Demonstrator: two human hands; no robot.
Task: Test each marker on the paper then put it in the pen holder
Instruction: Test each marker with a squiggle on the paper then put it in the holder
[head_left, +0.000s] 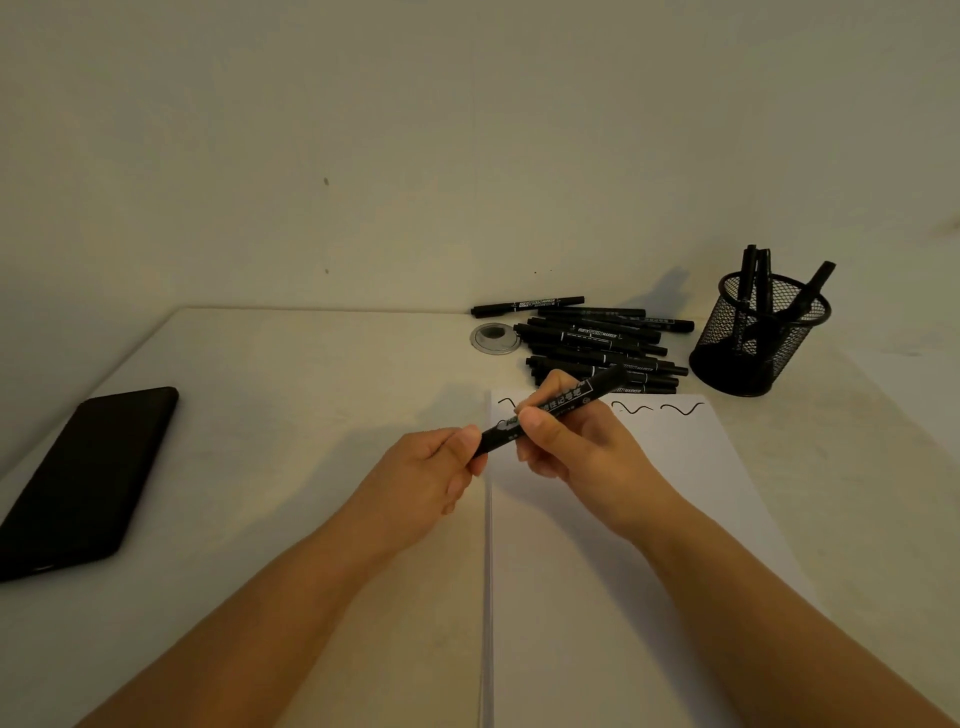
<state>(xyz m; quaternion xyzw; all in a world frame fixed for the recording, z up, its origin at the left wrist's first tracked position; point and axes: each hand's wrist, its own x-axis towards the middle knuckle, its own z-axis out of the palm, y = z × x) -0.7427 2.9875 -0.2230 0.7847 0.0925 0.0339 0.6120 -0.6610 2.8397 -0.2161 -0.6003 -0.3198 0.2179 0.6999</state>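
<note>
A black marker (563, 402) is held slantwise above the white paper (675, 478). My right hand (576, 447) grips its barrel near the middle. My left hand (436, 467) pinches its lower left end, where the cap sits. The paper's top edge carries several black squiggles (683, 409). Behind the hands lies a pile of black markers (602, 343). The black mesh pen holder (753, 338) stands at the back right with three markers upright in it.
A black phone (88, 478) lies flat at the table's left. A round grey cable grommet (494, 338) sits in the tabletop beside the pile. One marker (527, 305) lies apart against the wall. The wall runs close behind the table.
</note>
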